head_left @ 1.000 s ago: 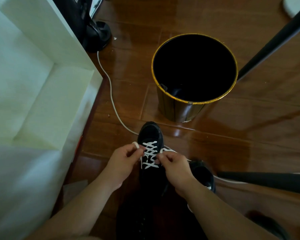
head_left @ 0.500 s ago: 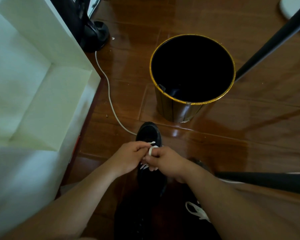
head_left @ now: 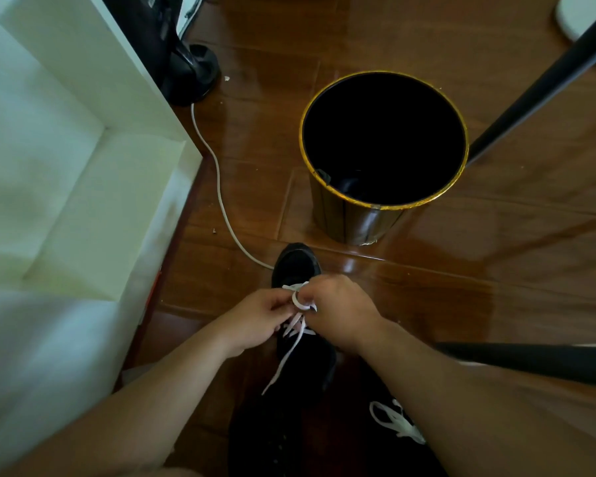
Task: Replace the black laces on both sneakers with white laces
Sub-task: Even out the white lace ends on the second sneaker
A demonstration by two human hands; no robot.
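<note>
A black sneaker [head_left: 296, 263] stands on the wooden floor, toe pointing away from me, threaded with a white lace [head_left: 291, 346]. Over its upper eyelets my left hand [head_left: 255, 321] and my right hand [head_left: 341, 308] meet, each pinching part of the white lace, which forms a small loop between the fingertips. One free lace end trails down toward me across the tongue. The second sneaker is mostly hidden under my right forearm; only its white lace [head_left: 396, 423] shows at the lower right.
A black bin with a gold rim [head_left: 384, 201] stands just beyond the sneaker. A white cable [head_left: 217, 187] runs across the floor to the shoe's left. White furniture [head_left: 66, 166] fills the left side. Dark bars [head_left: 530, 363] cross on the right.
A second ago my hands were apart, each pulling a lace end sideways. They have come together over the sneaker and a small loop of lace now sits between the fingertips.
</note>
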